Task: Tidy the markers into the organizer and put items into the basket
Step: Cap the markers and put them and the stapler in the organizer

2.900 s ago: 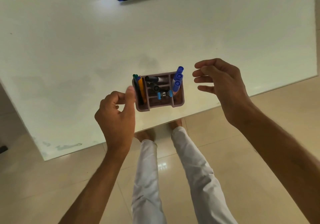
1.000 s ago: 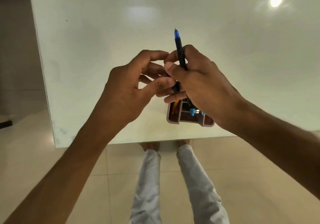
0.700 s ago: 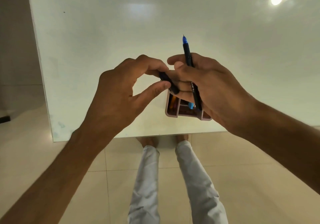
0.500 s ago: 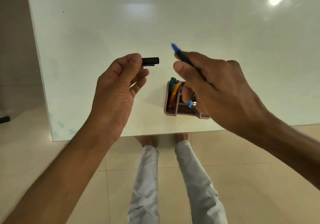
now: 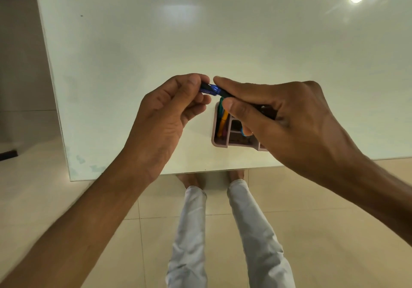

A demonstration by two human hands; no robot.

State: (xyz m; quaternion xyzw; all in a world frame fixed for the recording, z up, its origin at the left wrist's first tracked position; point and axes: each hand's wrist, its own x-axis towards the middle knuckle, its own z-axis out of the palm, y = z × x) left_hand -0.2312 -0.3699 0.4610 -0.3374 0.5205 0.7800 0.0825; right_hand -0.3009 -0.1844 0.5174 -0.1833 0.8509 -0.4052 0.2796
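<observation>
Above the table my right hand (image 5: 283, 118) grips a black pen with a blue tip (image 5: 217, 91), pointing it left. My left hand (image 5: 169, 113) pinches the pen's dark cap (image 5: 205, 88) and the cap meets the blue tip. Below the hands a pink organizer (image 5: 219, 141) stands near the table's front edge. It holds green and orange markers (image 5: 223, 118) in its left slot. My right hand hides the organizer's right part.
The white glossy table (image 5: 200, 42) stretches back and to both sides, its left edge and front edge in view. Beige floor tiles and my legs in white trousers (image 5: 191, 232) lie below the front edge. No basket is in view.
Half a second ago the cap and pen were held apart; now my hands have come together and the cap touches the pen's blue tip.
</observation>
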